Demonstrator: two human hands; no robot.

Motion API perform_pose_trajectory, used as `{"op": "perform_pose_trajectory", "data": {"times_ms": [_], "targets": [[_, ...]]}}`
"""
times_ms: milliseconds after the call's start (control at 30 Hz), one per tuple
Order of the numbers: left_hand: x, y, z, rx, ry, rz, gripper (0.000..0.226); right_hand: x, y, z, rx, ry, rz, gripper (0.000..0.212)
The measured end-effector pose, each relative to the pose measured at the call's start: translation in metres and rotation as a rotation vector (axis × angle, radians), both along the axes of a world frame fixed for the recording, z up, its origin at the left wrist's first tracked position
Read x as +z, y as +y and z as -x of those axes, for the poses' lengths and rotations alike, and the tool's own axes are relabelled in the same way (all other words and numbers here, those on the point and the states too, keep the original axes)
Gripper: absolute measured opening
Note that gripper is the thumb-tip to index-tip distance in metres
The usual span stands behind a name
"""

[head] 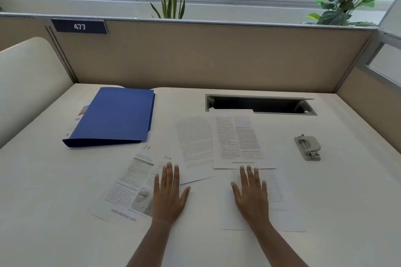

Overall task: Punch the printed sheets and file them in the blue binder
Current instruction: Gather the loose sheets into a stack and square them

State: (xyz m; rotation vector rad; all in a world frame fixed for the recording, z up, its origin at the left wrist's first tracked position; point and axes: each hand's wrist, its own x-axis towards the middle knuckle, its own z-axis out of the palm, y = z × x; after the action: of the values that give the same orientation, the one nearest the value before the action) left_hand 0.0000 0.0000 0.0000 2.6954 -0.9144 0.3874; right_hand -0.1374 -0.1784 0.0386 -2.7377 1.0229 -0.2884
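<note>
1. The printed sheets [237,138] lie loose and overlapping across the middle of the desk [43,201]. They are fanned at odd angles from near the front edge toward the cable slot [260,105] at the far edge. None looks punched (holes would be too small to make out here).
2. The left hand [168,193] lies flat on the paper at the left of the spread, fingers straight and slightly apart. The right hand [251,193] lies flat in the same way on the nearest sheet to the right. Neither pinches anything.
3. The blue binder [117,115] lies closed toward the far left corner, its near end right by the top of the leftmost sheet; whether they touch I cannot tell. The hole punch [308,147] sits alone toward the right edge, well apart from the paper.
4. My judgement is that the sheets are light, limp and slick on the smooth top. Flat palms should slide them together, and the stack can then be held by both long edges and tapped square. One sheet pinched by a corner would droop and might crease.
5. The binder looks stiff and is best taken by the spine.
</note>
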Motion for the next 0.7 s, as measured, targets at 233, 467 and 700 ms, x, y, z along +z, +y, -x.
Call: {"op": "perform_pose_trajectory", "data": {"times_ms": [233,467,700], "targets": [[-0.002,0.004,0.003,-0.029,0.176,-0.077,0.062,-0.017,0.003,0.006,-0.040,0.068,0.000,0.078],[0.011,0.003,0.009,-0.018,0.326,-0.079,0.061,-0.017,0.005,0.007,-0.039,0.076,-0.035,0.079],[0.019,0.003,0.011,-0.007,0.320,-0.088,0.061,-0.014,0.007,0.007,-0.050,0.083,-0.055,0.080]]}}
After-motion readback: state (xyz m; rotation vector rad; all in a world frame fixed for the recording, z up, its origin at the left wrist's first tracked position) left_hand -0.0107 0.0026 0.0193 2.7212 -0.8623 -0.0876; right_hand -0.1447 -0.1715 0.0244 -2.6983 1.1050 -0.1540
